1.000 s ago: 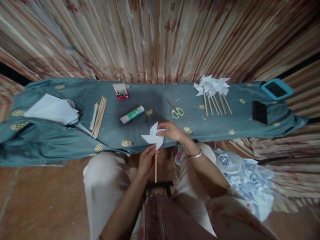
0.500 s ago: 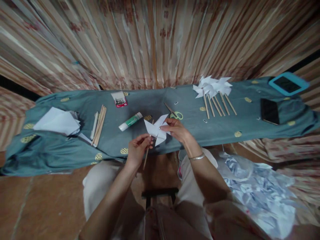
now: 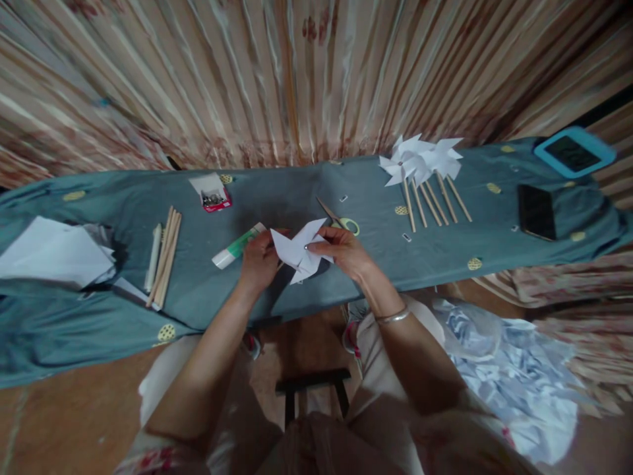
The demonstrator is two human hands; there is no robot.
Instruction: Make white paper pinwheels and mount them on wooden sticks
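A white paper pinwheel [image 3: 300, 256] with a small pin at its centre is held up over the near edge of the table. My right hand [image 3: 343, 252] pinches it from the right, thumb close to the pin. At its left side my left hand [image 3: 260, 262] is closed around a thin wooden stick, mostly hidden by the fingers and the paper. A green-and-white glue stick [image 3: 240, 246] lies just beyond my left hand. Scissors with pale green handles [image 3: 350, 225] rest beyond my right hand.
Finished pinwheels on sticks [image 3: 420, 161] lie at the right back, near a phone [image 3: 537, 211] and a blue-framed device [image 3: 574, 153]. Leftward are an open box of pins [image 3: 213, 198], wooden sticks [image 3: 168, 257] and paper sheets [image 3: 54, 254]. A bag of paper scraps [image 3: 514, 376] sits below right.
The stick, seen hanging below my left hand before, is now mostly hidden. My left hand has moved up and left, and the pinwheel slightly left. The view has shifted.
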